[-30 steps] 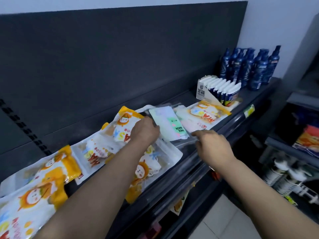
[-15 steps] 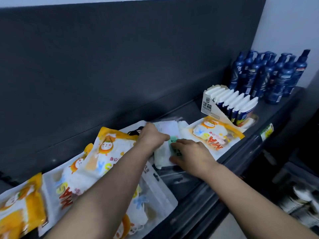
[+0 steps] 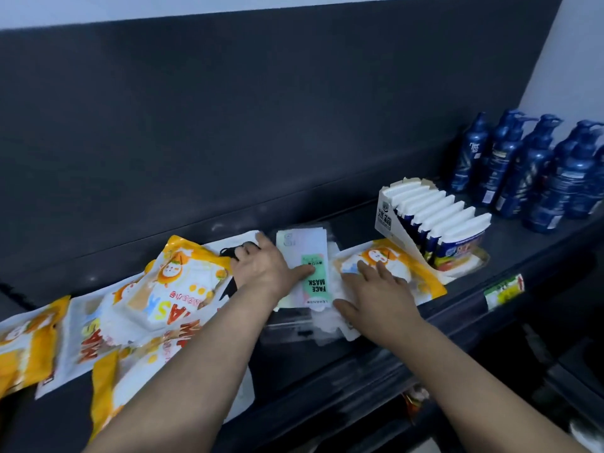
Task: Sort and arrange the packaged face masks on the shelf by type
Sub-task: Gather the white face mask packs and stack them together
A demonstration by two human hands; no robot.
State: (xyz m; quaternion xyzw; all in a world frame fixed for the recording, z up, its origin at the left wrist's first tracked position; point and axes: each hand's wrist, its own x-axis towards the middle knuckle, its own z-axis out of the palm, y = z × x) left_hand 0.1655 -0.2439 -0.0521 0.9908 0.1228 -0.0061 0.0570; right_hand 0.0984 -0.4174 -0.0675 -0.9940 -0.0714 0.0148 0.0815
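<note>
Since a moment ago the right hand (image 3: 376, 299) has come to lie flat and spread beside the green-label mask packet (image 3: 310, 276), which the left hand (image 3: 264, 269) presses flat, so that type looks gathered.

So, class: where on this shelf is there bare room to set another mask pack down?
Bare shelf shows behind the green-label pack, between the black mask pack and the carton display. Left of there, orange packs overlap; blue bottles crowd the right end.

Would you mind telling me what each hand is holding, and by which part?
Nothing is lifted: left hand presses the face-mask pack flat; right hand lies across neighbouring packs.
</note>
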